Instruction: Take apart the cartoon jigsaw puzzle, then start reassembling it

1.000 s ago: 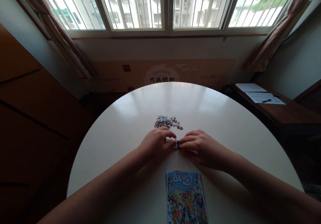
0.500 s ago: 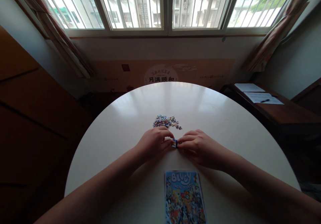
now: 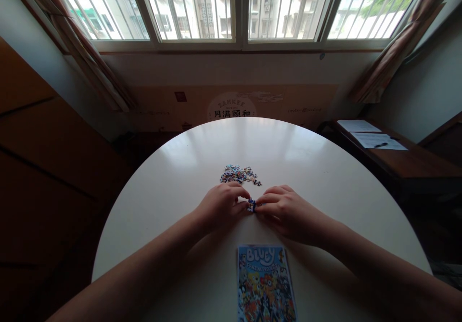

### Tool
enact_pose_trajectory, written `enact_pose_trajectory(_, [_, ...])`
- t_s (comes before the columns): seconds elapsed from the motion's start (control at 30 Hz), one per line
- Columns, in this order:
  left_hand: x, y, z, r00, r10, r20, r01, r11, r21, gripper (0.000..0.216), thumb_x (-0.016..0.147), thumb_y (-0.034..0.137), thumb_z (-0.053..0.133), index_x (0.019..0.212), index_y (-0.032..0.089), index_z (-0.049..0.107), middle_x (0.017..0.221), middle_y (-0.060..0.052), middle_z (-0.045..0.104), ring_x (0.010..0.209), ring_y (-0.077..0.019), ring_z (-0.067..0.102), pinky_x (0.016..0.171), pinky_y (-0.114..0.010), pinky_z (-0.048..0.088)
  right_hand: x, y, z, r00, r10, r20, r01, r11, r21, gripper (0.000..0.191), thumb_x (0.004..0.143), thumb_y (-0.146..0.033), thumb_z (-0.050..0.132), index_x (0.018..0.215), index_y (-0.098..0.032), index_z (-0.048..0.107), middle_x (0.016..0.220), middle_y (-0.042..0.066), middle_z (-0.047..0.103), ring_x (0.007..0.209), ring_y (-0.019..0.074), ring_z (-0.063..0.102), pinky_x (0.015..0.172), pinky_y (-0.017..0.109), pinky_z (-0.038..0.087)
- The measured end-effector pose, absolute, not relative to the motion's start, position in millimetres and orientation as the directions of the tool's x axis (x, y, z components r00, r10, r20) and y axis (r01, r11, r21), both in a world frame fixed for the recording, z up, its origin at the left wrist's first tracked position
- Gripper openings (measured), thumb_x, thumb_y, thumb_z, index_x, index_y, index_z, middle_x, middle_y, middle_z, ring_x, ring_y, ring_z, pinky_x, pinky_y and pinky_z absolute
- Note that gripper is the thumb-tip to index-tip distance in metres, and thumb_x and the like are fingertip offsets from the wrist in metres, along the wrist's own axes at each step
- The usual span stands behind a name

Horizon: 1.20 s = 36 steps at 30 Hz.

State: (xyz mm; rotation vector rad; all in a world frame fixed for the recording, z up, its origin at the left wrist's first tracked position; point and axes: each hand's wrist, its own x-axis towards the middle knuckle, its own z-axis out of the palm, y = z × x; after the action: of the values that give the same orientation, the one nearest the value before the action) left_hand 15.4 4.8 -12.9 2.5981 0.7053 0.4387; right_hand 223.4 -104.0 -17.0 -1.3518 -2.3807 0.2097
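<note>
**A:** What is held by the two hands?

**B:** A small blue puzzle piece (image 3: 251,205) is pinched between them. The left hand (image 3: 222,206) is closed narrowly, and the left side of the piece is pressed by its thumb and forefinger. The right hand (image 3: 288,211) is closed in the same way, and the right side of the piece is gripped by its fingertips. It cannot be told whether one piece or two joined pieces are held, because the thing is too small.

**A:** Where is this piece found?

**B:** It is held low over the white round table (image 3: 325,168), near the middle, exactly where the fingertips of both hands meet. It cannot be told whether the table is touched by it.

**A:** What is seen around the hands?

**B:** A pile of loose pieces (image 3: 240,174) is spread on the table just behind the hands, near the knuckles of the left one. A printed colour sheet (image 3: 265,283) with the word "BLUEY" is laid at the near edge, between the two forearms and apart from the hands.

**A:** And beyond the table?

**B:** A brown cardboard panel (image 3: 233,108) with printed characters is placed against the wall under the window (image 3: 238,9). At the right, a wooden side desk (image 3: 415,161) is seen, and two paper sheets (image 3: 371,134) and a pen (image 3: 381,144) are laid on it.
</note>
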Motion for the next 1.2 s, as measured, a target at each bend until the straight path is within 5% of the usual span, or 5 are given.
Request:
enact_pose_trajectory(0.43, [15,4,-12,0.830,0.517,0.209,0.398,-0.811,0.429,0.012,0.083,0.023,0.066,0.090,0.024,0.075,0.095,0.000,0.071,0.073,-0.0153,0.065,0.069,-0.028,0.050,217,-108,-17,-0.464,0.845,0.265,0.840,0.515,-0.171,0.020,0.093,-0.016,0.055,0.104,-0.023,0.070,0.108,0.003,0.072,0.108,0.0219,0.058,0.094,0.038,0.032])
enact_pose_trajectory(0.63, [14,6,-13,0.823,0.531,0.203,0.397,-0.792,0.464,0.012,0.082,0.021,0.066,0.090,0.024,0.075,0.094,-0.001,0.071,0.073,-0.0149,0.065,0.072,-0.029,0.050,219,-107,-19,-0.449,0.840,0.305,0.827,0.520,-0.214,0.017,0.094,-0.021,0.056,0.102,-0.026,0.070,0.108,0.000,0.072,0.106,0.0199,0.059,0.094,0.037,0.033])
enact_pose_trajectory(0.9, [15,6,-16,0.819,0.515,0.254,0.330,-0.784,0.527,0.017,0.080,0.014,0.063,0.092,0.022,0.072,0.086,-0.001,0.070,0.073,-0.0141,0.063,0.070,-0.028,0.049,223,-98,-28,-0.179,0.923,0.340,0.874,0.308,-0.376,0.027,0.092,-0.032,0.062,0.118,-0.024,0.065,0.113,0.004,0.069,0.107,0.0222,0.059,0.095,0.040,0.041])
enact_pose_trajectory(1.2, [17,3,-14,0.817,0.490,0.303,0.264,-0.787,0.558,0.013,0.084,0.016,0.062,0.091,0.021,0.072,0.086,-0.002,0.069,0.073,-0.0136,0.062,0.070,-0.028,0.051,226,-89,-35,-0.196,0.940,0.281,0.802,0.318,-0.506,0.012,0.090,-0.030,0.065,0.094,-0.022,0.074,0.104,0.006,0.069,0.101,0.0202,0.058,0.092,0.038,0.044])
